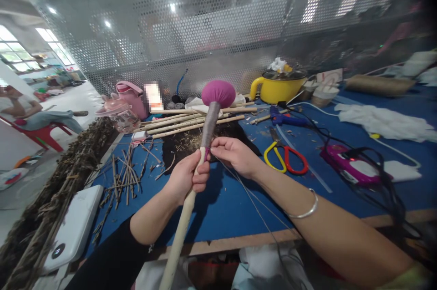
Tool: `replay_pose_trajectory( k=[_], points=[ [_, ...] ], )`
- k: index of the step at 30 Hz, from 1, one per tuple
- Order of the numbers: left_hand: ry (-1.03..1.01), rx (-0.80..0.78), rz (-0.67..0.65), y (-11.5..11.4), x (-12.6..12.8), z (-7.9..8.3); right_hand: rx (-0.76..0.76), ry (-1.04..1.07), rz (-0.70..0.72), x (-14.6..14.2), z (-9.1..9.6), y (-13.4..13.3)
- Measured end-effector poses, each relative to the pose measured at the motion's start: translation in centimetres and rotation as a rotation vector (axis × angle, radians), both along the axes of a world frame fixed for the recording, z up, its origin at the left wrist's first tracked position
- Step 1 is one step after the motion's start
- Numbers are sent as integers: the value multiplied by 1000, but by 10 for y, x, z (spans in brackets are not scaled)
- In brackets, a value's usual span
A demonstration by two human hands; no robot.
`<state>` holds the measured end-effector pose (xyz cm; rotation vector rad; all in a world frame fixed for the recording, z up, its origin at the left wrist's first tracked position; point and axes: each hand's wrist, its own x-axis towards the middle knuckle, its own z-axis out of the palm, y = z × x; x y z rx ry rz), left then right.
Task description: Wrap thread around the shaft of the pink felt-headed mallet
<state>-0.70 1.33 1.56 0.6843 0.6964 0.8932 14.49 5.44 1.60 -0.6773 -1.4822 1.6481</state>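
My left hand point(186, 174) is closed round a pale wooden stick point(184, 217), which slants up and away from me. A magenta cloth-covered ball point(218, 94) tops the stick. Below the ball, grey thread wrapping point(210, 126) covers the upper shaft, and a bit of magenta cloth shows at its lower end. Right beside that end, my right hand point(234, 155) is closed in a pinch on a thin grey thread point(247, 194). From these fingers the strands trail down over the table's front edge; the fingertips partly hide the contact with the stick.
Yellow-and-red-handled scissors point(286, 158) lie right of my hands, near a blue glue gun point(288, 118) and a purple device point(355, 165) with black cables. Bare sticks point(191, 121) lie behind; twigs point(126, 171) and a white power bank point(73, 226) are left. A yellow pot point(282, 89) stands behind.
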Motion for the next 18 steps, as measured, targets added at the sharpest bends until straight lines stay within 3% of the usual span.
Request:
replay_pose_trajectory(
  k=[4,8,13,18],
  points=[
    [-133,-70,-64,0,-3,-1,-36,34,-24,-3,-3,0],
    [-215,-111,-190,-2,-7,-2,-84,75,88,0,-10,4],
    [-166,-149,-392,0,-12,-6,-128,70,212,5,-13,5],
    [18,-34,-285,-1,-9,-3,-59,0,170,5,-15,5]
  ],
)
